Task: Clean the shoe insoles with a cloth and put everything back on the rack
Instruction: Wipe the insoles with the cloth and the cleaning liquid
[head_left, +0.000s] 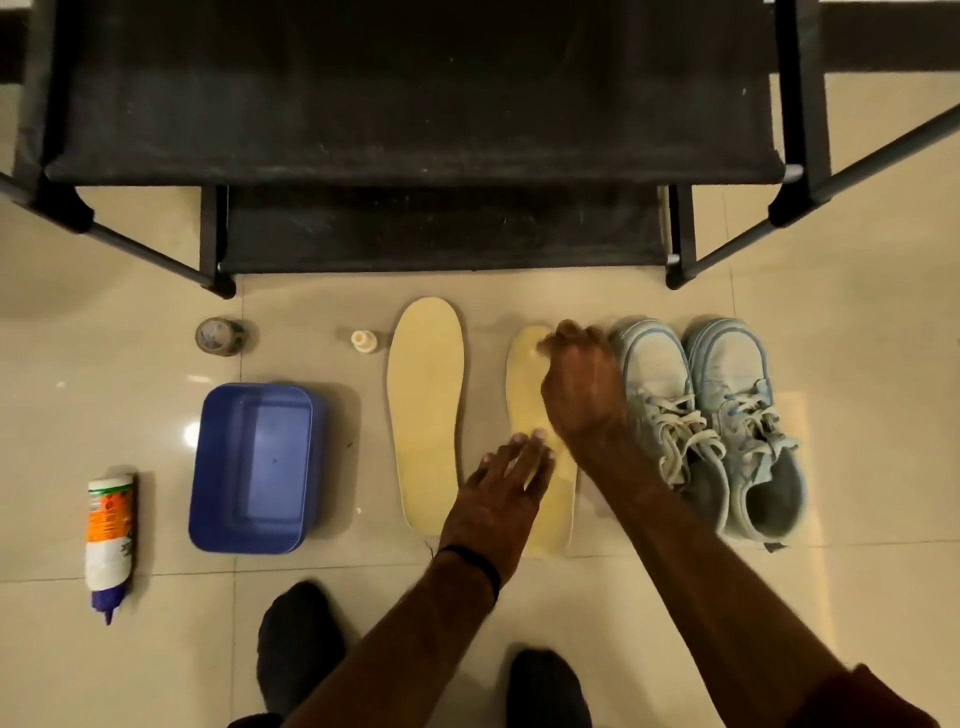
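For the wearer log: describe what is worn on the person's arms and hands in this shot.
Both hands are bare, with no gloves or rings visible. The left hand has a thin black band around its wrist, and that forearm is uncovered. The right hand has nothing on its wrist; its forearm is bare up to a dark reddish sleeve at the frame's lower right corner.

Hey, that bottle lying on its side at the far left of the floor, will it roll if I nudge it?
Probably. The bottle looks round-bodied and lies on its side on glossy floor tile, so a sideways nudge would likely roll it. Its tapered blue cap end may curve the path. It looks plastic, so probably light and not fragile.
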